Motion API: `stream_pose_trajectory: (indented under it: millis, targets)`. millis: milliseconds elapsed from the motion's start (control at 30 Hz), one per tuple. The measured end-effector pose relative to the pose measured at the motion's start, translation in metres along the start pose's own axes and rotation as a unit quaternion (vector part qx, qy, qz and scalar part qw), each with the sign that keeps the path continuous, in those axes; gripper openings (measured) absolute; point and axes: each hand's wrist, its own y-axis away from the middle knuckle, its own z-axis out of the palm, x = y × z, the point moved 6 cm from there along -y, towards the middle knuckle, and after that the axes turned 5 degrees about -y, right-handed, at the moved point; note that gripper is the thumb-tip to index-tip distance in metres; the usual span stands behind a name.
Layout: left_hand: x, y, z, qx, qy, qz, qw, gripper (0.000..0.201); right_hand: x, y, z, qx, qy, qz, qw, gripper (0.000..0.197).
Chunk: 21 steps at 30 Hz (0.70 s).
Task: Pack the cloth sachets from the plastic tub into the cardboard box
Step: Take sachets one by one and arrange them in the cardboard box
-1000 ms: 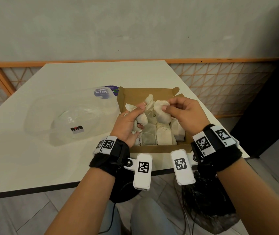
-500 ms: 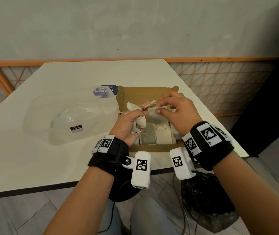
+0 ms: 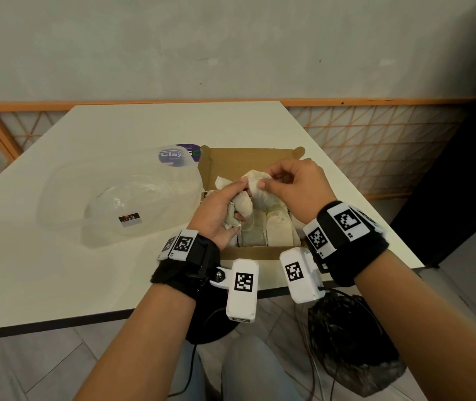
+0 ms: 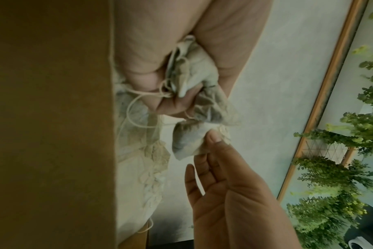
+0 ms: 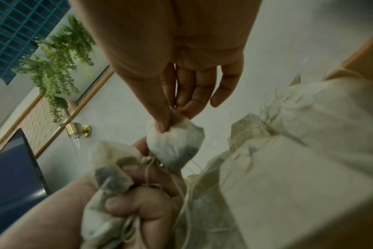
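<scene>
Over the box (image 3: 248,251), the left hand (image 3: 216,215) clenches a bunch of sachets (image 3: 238,209) by their tangled strings, while the right hand (image 3: 297,192) pinches one sachet (image 3: 255,182) free, likely to set it among those already packed. The tub (image 3: 115,198) looks emptied.

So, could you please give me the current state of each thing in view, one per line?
Cardboard box: open, flap up, sachets packed inside.
Plastic tub: on the table, no sachets visible inside.
Left hand: grips a bunch of sachets over the box.
Right hand: pinches one sachet between thumb and fingers.
Strings: apparently tangled between bunch and pinched sachet.
</scene>
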Motion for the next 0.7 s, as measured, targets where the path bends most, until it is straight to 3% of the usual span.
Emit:
stream_pose_trajectory:
  millis: [200, 500, 600, 700]
  targets:
    - [0.0, -0.002, -0.001, 0.008, -0.012, 0.012, 1.0, 0.017, -0.001, -0.002, 0.0, 0.009, -0.067, 0.005, 0.998, 0.015]
    - [0.001, 0.0, 0.003, -0.016, -0.062, 0.041, 0.997, 0.019, -0.004, -0.012, -0.006, 0.017, -0.037, -0.006, 0.999, 0.012]
    - [0.001, -0.002, 0.0, -0.003, -0.053, 0.039, 0.998, 0.016, -0.002, -0.013, -0.014, 0.043, -0.099, 0.006, 0.994, 0.006]
    - [0.002, -0.003, -0.004, 0.024, -0.025, 0.03, 0.999, 0.014, -0.002, -0.009, -0.012, 0.001, -0.162, 0.028, 0.986, 0.004]
